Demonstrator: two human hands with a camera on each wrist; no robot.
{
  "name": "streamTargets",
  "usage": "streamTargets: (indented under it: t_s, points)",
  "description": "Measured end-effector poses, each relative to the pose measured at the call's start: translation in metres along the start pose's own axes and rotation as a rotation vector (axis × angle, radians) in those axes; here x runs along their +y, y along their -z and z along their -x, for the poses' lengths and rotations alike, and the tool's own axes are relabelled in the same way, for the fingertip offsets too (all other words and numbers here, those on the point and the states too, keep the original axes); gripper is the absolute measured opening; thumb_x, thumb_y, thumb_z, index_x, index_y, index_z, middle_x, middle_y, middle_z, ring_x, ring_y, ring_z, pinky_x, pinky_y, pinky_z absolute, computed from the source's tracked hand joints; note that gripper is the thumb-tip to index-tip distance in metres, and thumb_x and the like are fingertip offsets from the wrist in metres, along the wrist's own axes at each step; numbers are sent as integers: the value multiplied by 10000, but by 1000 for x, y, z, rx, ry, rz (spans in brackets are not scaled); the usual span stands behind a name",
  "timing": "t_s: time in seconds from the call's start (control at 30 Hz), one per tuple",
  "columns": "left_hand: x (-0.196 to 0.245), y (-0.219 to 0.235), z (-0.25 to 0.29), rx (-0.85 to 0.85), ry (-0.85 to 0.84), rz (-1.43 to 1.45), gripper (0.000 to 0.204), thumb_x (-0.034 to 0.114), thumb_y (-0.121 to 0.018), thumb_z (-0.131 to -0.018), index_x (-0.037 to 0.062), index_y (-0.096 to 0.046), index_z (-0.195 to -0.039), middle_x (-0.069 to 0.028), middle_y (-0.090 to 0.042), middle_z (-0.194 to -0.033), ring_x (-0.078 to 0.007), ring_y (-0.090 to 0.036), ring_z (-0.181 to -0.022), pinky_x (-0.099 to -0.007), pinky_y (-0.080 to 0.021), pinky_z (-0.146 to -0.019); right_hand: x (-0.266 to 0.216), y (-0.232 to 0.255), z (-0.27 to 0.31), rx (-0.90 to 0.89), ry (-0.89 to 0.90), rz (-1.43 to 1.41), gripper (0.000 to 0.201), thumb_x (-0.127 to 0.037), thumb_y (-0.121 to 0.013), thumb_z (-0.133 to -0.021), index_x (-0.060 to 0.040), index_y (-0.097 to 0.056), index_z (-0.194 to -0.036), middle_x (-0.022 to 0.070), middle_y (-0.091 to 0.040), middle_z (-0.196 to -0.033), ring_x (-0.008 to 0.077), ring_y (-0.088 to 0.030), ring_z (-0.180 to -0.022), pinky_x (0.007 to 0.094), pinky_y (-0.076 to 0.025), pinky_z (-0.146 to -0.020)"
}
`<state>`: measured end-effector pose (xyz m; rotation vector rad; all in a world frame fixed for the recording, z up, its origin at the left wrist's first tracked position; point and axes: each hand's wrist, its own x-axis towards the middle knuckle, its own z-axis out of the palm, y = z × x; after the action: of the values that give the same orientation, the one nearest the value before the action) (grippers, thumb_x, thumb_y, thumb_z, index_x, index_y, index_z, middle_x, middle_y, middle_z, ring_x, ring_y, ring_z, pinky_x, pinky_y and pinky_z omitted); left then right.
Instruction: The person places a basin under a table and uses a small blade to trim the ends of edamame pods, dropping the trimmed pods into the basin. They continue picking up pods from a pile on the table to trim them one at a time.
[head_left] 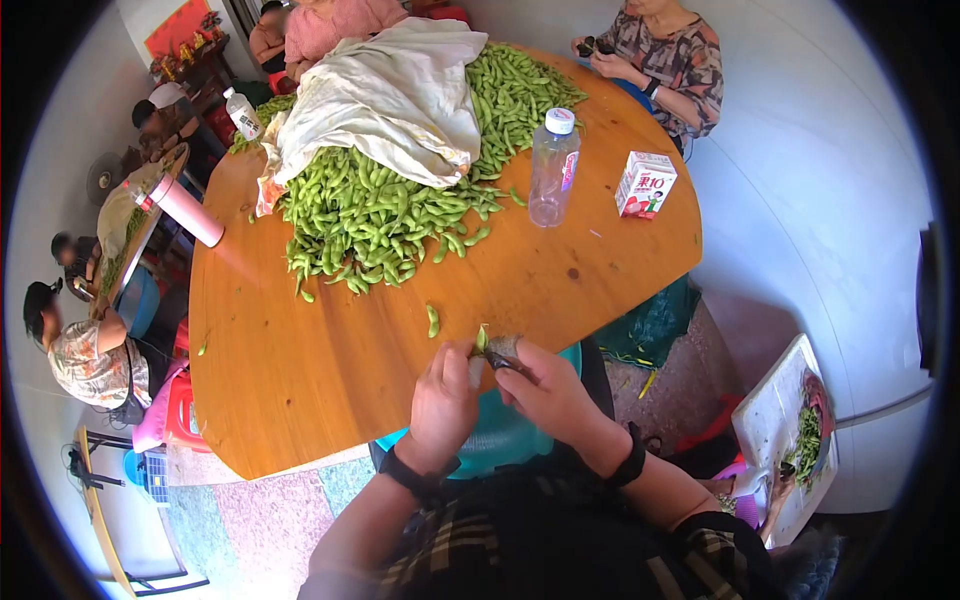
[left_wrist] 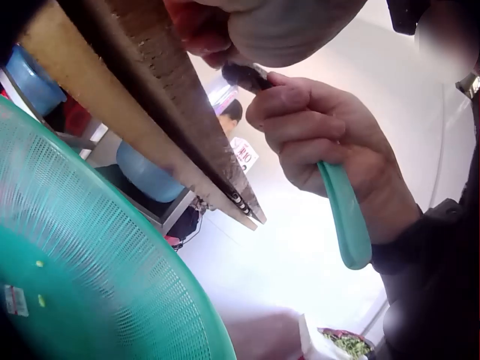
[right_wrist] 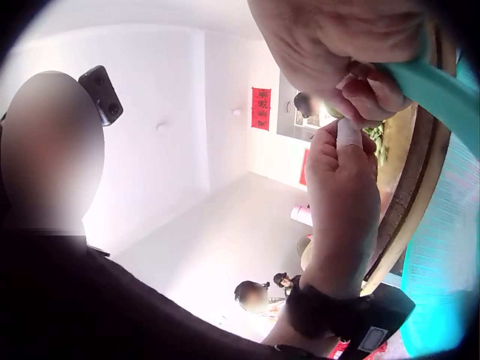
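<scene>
In the head view my left hand (head_left: 443,402) pinches a green soybean pod (head_left: 482,340) at the table's near edge. A pale wrap (right_wrist: 349,135) covers the left thumb in the right wrist view. My right hand (head_left: 548,392) meets the left one at the pod. It grips a hand tool by its teal handle (left_wrist: 346,217), which sticks out below the curled fingers in the left wrist view. A dark piece (head_left: 508,362) shows at the right fingertips, close against the pod; I cannot tell what kind of tool it is. Beneath the hands sits a teal mesh basket (left_wrist: 176,289).
A heap of soybean pods (head_left: 370,215), partly under a pale cloth (head_left: 385,100), covers the far side of the wooden table (head_left: 300,370). One loose pod (head_left: 433,320) lies nearby. A clear bottle (head_left: 552,170), a drink carton (head_left: 646,185) and a pink flask (head_left: 190,210) stand around it.
</scene>
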<state>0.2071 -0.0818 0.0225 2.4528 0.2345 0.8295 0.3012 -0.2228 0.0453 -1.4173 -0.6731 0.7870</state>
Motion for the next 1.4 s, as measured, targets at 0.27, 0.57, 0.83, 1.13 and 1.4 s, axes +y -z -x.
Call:
streamTargets:
  t_s: [0.27, 0.57, 0.83, 1.13, 1.4]
  points:
    - [5, -1, -4, -29, 503, 481, 118, 45, -513, -982, -22, -524, -1079, -126, -600, -774, -266, -618, -661, -345, -501, -608, 3, -3, -4, -16, -109, -62, 76, -67, -551, -958, -17, -572, -1012, 14, -563, -728, 73, -501, -661, 253, -406, -581]
    - [-1, 9, -14, -148, 691, 802, 134, 76, -438, -1002, -25, -518, -1038, -63, -599, -767, -114, -575, -666, -274, -492, -601, 12, -11, -10, 54, 117, 119, 195, -70, -551, -944, -3, -605, -1119, 36, -614, -772, 96, -578, -682, 258, -463, -615]
    - [-1, 1, -19, -128, 737, 750, 150, 20, -432, -935, -21, -525, -1045, -78, -603, -788, -125, -596, -692, -271, -498, -610, 18, -12, -10, 122, 208, 296, 229, -61, -552, -945, 4, -593, -1161, 55, -618, -762, 115, -593, -678, 265, -468, -603]
    - [24, 42, 21, -391, 80, 337, 239, -6, -541, -861, 29, -643, -1075, -111, -678, -978, -275, -633, -898, -377, -493, -817, 4, 73, 49, 509, -43, 24, 288, -81, -539, -960, -70, -585, -1244, -44, -513, -706, 24, -428, -540, 201, -320, -462]
    - [-21, 38, -28, -28, 39, -216, 347, -100, -557, -782, 5, -676, -1090, -158, -641, -1144, -375, -576, -986, -420, -500, -882, 9, 127, 84, 703, -188, 42, 117, -116, -507, -977, -70, -592, -1045, -36, -480, -667, 29, -416, -496, 201, -297, -430]
